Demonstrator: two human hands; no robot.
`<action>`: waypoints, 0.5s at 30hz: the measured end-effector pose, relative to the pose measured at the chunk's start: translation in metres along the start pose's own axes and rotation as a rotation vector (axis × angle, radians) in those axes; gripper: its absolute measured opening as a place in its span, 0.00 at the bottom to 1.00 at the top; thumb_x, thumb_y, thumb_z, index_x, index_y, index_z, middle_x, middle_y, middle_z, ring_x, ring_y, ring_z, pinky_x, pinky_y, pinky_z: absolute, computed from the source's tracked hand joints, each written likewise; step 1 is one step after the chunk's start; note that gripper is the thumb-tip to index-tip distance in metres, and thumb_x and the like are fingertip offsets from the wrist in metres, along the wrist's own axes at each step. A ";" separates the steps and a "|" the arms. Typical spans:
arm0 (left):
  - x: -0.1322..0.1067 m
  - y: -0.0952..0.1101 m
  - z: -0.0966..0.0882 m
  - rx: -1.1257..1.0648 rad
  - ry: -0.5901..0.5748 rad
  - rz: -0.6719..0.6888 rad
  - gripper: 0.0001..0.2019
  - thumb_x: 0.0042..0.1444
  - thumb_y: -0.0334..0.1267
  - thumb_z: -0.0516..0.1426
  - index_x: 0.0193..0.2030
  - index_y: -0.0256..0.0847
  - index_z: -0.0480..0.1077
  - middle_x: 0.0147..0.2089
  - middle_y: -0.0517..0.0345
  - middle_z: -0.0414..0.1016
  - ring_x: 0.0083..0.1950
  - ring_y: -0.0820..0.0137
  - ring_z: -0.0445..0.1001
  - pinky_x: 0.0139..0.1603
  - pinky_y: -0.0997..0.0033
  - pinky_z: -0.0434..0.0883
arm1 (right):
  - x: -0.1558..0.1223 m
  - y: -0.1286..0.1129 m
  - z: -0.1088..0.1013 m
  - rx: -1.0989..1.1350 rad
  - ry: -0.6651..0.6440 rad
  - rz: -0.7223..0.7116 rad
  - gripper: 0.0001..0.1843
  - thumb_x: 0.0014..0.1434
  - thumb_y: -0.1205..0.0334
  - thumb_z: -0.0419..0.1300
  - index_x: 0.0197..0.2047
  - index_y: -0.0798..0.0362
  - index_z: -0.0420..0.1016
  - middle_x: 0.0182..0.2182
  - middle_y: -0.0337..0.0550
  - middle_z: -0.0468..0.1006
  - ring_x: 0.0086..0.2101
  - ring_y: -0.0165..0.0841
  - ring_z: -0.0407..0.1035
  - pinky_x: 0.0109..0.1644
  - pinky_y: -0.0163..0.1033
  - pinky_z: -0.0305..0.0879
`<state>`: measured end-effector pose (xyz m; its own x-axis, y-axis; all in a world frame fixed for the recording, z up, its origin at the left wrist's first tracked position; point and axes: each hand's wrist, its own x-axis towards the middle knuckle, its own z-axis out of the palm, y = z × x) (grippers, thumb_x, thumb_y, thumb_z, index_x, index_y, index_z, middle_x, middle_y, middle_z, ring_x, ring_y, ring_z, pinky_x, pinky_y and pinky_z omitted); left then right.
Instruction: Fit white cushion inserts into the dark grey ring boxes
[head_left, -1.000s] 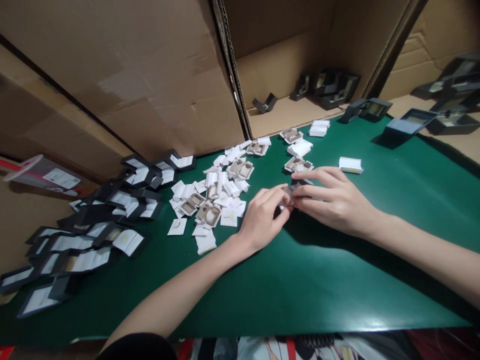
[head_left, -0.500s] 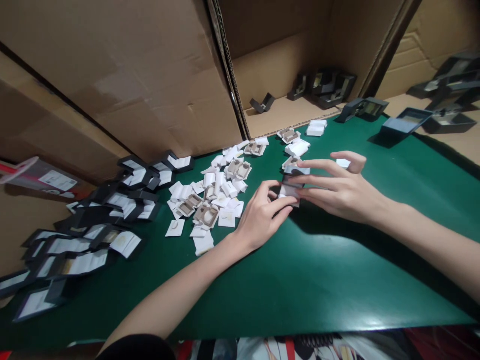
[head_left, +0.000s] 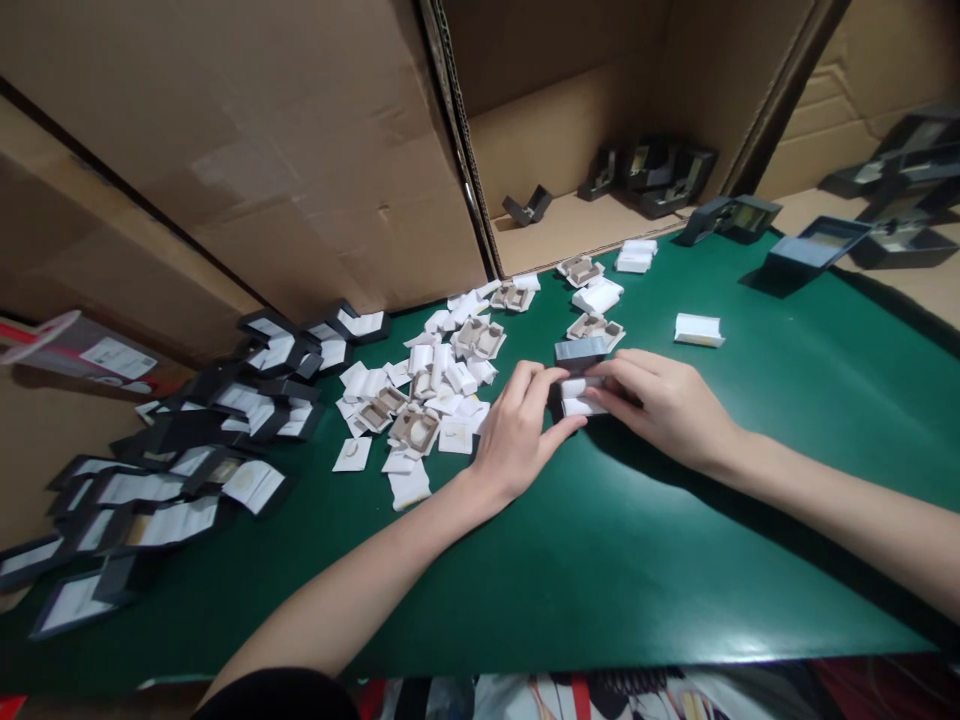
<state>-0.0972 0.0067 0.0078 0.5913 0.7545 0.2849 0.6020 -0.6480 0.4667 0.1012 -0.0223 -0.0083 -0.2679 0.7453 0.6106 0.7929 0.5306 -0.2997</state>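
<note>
A small dark jewellery box stands opened on the green table between my hands, its lid raised at the back. Inside it sits a white insert. My left hand holds the box from the left, thumb at the front and fingers at the back. From the right, my right hand has its thumb and fingers closed on the insert; its fingertips are partly hidden. Just behind the box lies a grey-brown insert, underside up. Another white insert rests alone beyond my right hand.
White inserts and cards are heaped left of my hands. Opened dark boxes pile up at far left beside a plastic cup. More boxes stand in a cardboard carton, with a blue-grey box at right.
My right hand has drawn its spread fingers together and lowered them onto the insert in the box. The lone white insert behind it has come into full view. My left hand stays about where it was.
</note>
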 end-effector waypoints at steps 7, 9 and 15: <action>0.000 -0.002 0.003 0.025 0.063 -0.058 0.23 0.54 0.53 0.56 0.48 0.37 0.63 0.47 0.54 0.65 0.44 0.76 0.68 0.41 0.77 0.69 | -0.001 0.001 0.001 0.053 -0.021 0.036 0.03 0.63 0.64 0.56 0.39 0.54 0.68 0.31 0.42 0.73 0.28 0.29 0.66 0.28 0.33 0.59; 0.001 -0.002 0.003 0.002 0.051 -0.079 0.22 0.54 0.53 0.56 0.47 0.37 0.64 0.46 0.55 0.66 0.43 0.78 0.68 0.40 0.78 0.68 | -0.001 0.002 0.002 0.049 -0.016 0.033 0.02 0.63 0.65 0.55 0.39 0.54 0.68 0.32 0.42 0.73 0.29 0.29 0.66 0.29 0.34 0.59; 0.002 -0.003 0.003 -0.088 0.027 -0.080 0.19 0.54 0.50 0.57 0.47 0.39 0.68 0.44 0.56 0.66 0.39 0.81 0.67 0.39 0.80 0.68 | -0.001 0.002 0.004 0.056 0.014 0.035 0.04 0.63 0.63 0.55 0.37 0.54 0.67 0.29 0.42 0.73 0.26 0.29 0.66 0.28 0.34 0.60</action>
<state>-0.0962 0.0097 0.0047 0.5276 0.8067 0.2661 0.5966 -0.5749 0.5600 0.1009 -0.0210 -0.0123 -0.2326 0.7584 0.6089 0.7696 0.5263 -0.3615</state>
